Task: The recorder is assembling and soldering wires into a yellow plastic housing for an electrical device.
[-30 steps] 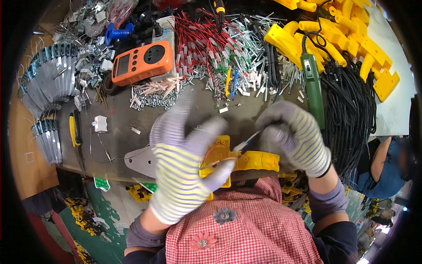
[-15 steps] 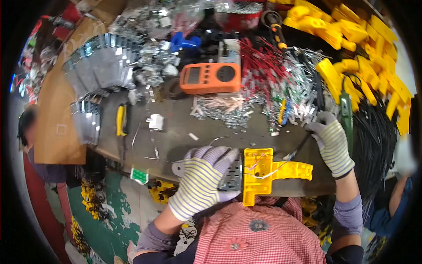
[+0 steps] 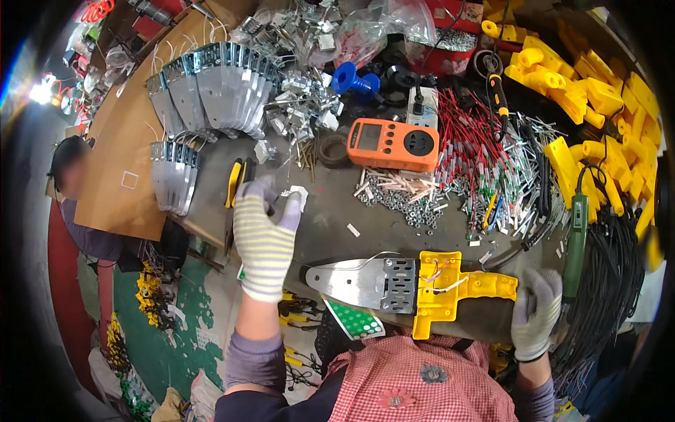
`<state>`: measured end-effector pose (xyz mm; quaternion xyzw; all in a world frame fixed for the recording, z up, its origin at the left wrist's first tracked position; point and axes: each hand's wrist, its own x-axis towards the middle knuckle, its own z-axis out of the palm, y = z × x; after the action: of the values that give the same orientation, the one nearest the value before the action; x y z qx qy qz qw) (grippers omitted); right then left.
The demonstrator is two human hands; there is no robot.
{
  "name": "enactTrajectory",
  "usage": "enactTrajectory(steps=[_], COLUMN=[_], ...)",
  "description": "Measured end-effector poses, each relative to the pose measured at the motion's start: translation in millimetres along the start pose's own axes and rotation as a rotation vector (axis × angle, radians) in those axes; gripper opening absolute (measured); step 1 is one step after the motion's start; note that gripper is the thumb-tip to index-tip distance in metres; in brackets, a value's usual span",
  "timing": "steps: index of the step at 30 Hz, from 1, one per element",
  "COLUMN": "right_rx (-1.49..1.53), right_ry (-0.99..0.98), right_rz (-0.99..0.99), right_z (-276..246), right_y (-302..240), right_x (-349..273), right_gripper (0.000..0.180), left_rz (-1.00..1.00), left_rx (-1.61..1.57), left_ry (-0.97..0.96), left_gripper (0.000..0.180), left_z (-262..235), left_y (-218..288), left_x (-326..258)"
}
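My left hand, in a striped glove, is raised at the left of the bench with thumb and fingers apart. Beside its thumb is a small white piece; contact is unclear. At the bench's front edge lies an open yellow plastic handle shell with thin wires inside. A flat metal plate with a rounded tip and slotted end adjoins the shell. My right hand, also gloved, is at the shell's grip end, fingers loosely bent and apart. A black cable lies just above the grip.
An orange meter stands mid-bench, near a blue spool. Stacked metal plates and yellow-handled pliers are left. Red wires, yellow shells and a green pen-shaped tool are right. Another person sits far left.
My left hand has left the metal plate and moved up and left to the white piece. My right hand has let go of the black cable and come down to the grip end.
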<state>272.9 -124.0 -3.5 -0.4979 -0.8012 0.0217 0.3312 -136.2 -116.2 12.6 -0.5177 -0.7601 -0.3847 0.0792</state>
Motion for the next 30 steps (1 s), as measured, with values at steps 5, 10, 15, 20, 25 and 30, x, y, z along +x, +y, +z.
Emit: enactTrajectory(steps=[5, 10, 15, 20, 25, 30], right_rx=[0.194, 0.154, 0.388, 0.855, 0.910, 0.955], right_ry=[0.056, 0.156, -0.067, -0.330, -0.498, -0.471], right_rz=[-0.088, -0.027, -0.311, -0.078, 0.108, 0.170], right_z=[11, 8, -21, 9, -6, -16], right_y=[-11, -9, -48, -100, -97, -69], right_x=[-10, -17, 24, 61, 37, 3], right_gripper=[0.036, 0.029, 0.024, 0.072, 0.052, 0.049], left_rz=[0.193, -0.337, -0.332, -0.193, -0.707, -0.552], left_rx=[-0.063, -0.570, -1.145, -1.174, -1.414, -1.632], left_ry=[-0.055, -0.165, -0.485, -0.641, -0.450, -0.344], left_gripper=[0.011, 0.017, 0.021, 0.019, 0.021, 0.020], left_z=[-2, -34, -37, -25, -18, -8], left_y=[-21, 18, 74, 101, 110, 95], left_x=[9, -11, -48, -71, -79, -75])
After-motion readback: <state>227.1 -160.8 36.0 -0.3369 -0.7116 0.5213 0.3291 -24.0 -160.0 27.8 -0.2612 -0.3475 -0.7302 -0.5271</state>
